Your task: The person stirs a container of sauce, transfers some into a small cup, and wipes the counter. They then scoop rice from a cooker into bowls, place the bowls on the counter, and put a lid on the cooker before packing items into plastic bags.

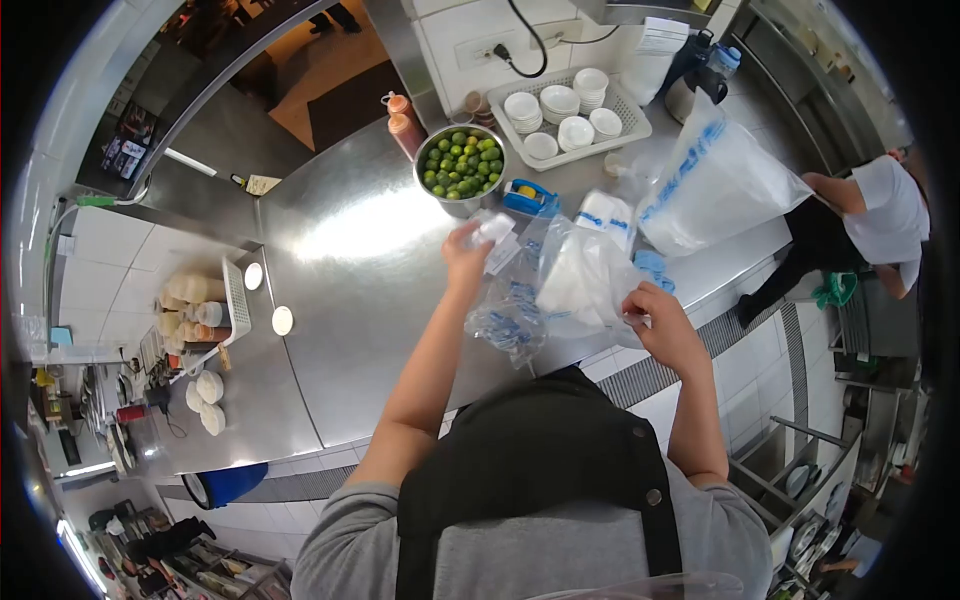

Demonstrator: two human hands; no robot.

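My right hand (662, 318) pinches the edge of a clear plastic bag (585, 280) with white contents, lying at the counter's front edge. My left hand (464, 258) is raised over the counter, its fingers closed around a whitish crumpled piece of plastic (492, 228). Below and between the hands lies a heap of crumpled clear plastic with blue print (512, 312). Just behind the bag sits a white packet with blue markings (604, 215). A blue tape dispenser (528, 195) stands beyond my left hand, near a steel bowl (460, 208) full of green limes (462, 160).
A large white bag with blue print (720, 185) stands at the right, near a co-worker (880, 210). Behind are a tray (632, 128) of stacked white cups and sauce bottles (403, 128). A basket (236, 300) of bottles stands left on the steel counter (370, 330).
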